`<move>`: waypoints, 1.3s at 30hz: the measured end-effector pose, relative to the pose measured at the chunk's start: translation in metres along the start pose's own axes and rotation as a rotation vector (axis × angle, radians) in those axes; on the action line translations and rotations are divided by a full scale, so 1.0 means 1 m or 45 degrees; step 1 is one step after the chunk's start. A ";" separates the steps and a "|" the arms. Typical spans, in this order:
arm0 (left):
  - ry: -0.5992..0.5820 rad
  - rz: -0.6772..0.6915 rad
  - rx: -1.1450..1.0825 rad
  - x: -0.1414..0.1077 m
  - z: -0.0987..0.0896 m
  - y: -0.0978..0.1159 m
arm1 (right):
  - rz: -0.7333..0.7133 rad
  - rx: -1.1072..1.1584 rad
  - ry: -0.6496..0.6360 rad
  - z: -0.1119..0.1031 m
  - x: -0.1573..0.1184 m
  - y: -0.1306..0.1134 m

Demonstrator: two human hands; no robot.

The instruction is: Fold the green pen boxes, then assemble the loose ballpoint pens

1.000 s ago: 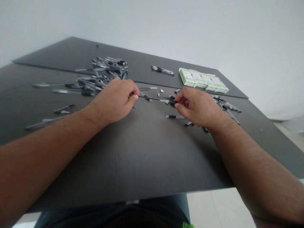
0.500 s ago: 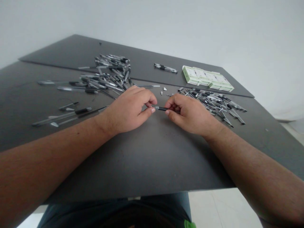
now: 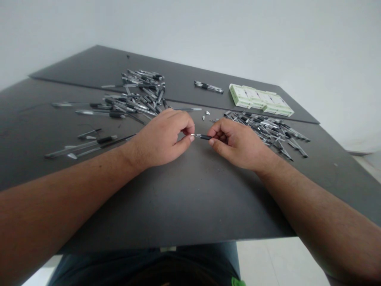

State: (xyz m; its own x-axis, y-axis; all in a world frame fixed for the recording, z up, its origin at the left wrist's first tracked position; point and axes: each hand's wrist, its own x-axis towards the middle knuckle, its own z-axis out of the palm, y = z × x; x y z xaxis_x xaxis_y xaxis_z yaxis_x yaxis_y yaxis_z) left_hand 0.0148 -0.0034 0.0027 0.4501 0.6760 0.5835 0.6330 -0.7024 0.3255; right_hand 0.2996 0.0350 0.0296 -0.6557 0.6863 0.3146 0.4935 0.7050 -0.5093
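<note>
Across a wide, flat, dark grey table [image 3: 184,222], a thin, silver-tipped pen refill [image 3: 193,135] is nearly vanishing from sight

On the left, a jumbled heap of clear plastic pens with black grips [image 3: 127,105] is sprawling over the seam in the tabletop; on the right, a looser heap of slim clear-and-black pens [image 3: 275,131] is fanning out. Beyond that right heap, a flat row of white-and-green card boxes [image 3: 262,99] is lying near the far edge. Towards the middle, the bare left hand [image 3: 171,137] is pinching the refill's tip between thumb and forefinger; the bare right hand [image 3: 236,145] is pinching a slender pen barrel with a black ribbed-looking grip [image 3: 204,137], its rear part being hidden by the fingers. Farther back, a small bundle of clear pens with black grips [image 3: 208,86] is resting apart; just beyond the gap between the hands, two tiny silvery cone-shaped tips [image 3: 207,113] are lying loose.

Where a long dark stretch of refill was bridging the hands a second ago, only a short end is showing now, and the hands are sitting much closer together; for the work in hand, this is suggesting that the refill is mostly inside the barrel, though the hidden part is leaving its depth unclear.
</note>
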 end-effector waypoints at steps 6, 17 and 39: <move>-0.063 -0.072 0.001 0.000 -0.007 -0.004 | 0.040 -0.007 -0.014 -0.001 0.000 -0.004; -0.285 -0.522 0.433 0.010 -0.040 -0.053 | 0.099 -0.078 0.070 -0.004 0.000 0.003; -0.612 -0.448 0.557 0.010 -0.039 -0.073 | 0.073 -0.118 0.055 -0.007 0.000 0.004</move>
State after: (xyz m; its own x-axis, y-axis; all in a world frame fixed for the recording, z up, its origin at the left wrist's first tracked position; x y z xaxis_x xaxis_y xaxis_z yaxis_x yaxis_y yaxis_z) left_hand -0.0517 0.0456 0.0138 0.3368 0.9385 0.0762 0.9389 -0.3409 0.0485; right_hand 0.3055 0.0390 0.0329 -0.6008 0.7316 0.3223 0.5815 0.6765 -0.4519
